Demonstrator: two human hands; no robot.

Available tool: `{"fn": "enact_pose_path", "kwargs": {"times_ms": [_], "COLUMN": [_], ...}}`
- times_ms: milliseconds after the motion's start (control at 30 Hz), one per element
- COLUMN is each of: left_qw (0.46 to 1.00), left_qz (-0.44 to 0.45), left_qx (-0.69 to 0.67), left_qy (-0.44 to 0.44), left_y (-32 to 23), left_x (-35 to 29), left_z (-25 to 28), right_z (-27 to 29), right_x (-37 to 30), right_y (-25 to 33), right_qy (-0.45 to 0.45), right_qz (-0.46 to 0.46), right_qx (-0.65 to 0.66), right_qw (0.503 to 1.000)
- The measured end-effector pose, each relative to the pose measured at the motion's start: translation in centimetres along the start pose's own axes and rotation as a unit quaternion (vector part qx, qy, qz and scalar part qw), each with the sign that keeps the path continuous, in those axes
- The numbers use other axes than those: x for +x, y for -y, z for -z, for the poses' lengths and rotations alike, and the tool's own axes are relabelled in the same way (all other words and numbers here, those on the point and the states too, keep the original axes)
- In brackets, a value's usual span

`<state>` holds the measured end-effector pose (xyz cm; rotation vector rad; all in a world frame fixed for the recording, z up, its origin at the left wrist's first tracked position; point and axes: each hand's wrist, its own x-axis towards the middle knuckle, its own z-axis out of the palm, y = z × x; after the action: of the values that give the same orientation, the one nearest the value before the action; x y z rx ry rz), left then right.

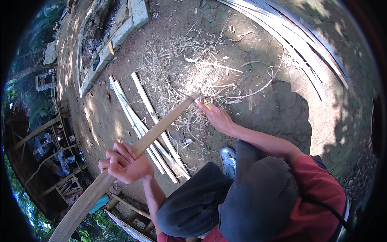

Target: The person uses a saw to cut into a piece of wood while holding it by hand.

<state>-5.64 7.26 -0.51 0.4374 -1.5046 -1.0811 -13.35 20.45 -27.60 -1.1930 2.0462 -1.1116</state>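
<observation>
A long, flat strip of pale bamboo or wood [163, 123] runs slantwise from the lower left up to the middle of the view. My left hand [131, 166], palm up with the fingers curled, grips it around its lower half. At the strip's far end, my right hand [217, 119] is closed on a knife with a yellow handle [207, 106]. Its thin dark blade [183, 95] lies across the strip's tip, and the fingers hide most of the handle. Beneath that end spreads a heap of curled pale shavings [193, 74].
Several pale strips [143, 97] lie on the dirt to the left, near my knees. Longer slats [290, 34] are bundled at the far right. A stone border [111, 50] runs along the far left, and a pole structure [52, 149] stands at the left edge.
</observation>
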Motion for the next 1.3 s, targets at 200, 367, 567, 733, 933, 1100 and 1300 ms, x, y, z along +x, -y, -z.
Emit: {"fn": "enact_pose_path", "kwargs": {"times_ms": [200, 367, 567, 733, 933, 1100, 1300], "left_qw": [0.999, 0.997, 0.998, 0.999, 0.999, 0.999, 0.999], "left_qz": [-0.011, 0.003, -0.003, -0.012, -0.005, -0.008, -0.006], "left_qx": [0.032, 0.041, 0.033, 0.020, 0.039, 0.042, 0.023], "left_qy": [-0.035, -0.060, -0.057, -0.044, -0.033, -0.022, -0.026], "left_y": [0.5, 0.2, 0.3, 0.9, 0.3, 0.4, 0.4], "left_x": [0.9, 0.0, 0.4, 0.3, -0.1, -0.2, 0.2], "left_z": [0.4, 0.1, 0.9, 0.9, 1.1, 1.2, 1.9], "right_z": [2.4, 1.8, 0.3, 2.1, -0.9, 0.5, 2.8], "right_x": [1.5, 0.0, 1.8, 0.6, 0.8, 1.9, -0.3], "right_y": [2.0, 3.6, 0.5, 3.6, -0.8, -0.9, 4.5], "right_qy": [-0.001, -0.030, 0.033, -0.014, -0.027, 0.054, 0.006], "right_qz": [0.011, 0.058, -0.026, 0.029, -0.037, -0.046, 0.044], "right_qx": [0.059, 0.056, 0.022, 0.072, -0.043, 0.029, 0.077], "right_qw": [0.998, 0.996, 0.999, 0.997, 0.998, 0.997, 0.996]}}
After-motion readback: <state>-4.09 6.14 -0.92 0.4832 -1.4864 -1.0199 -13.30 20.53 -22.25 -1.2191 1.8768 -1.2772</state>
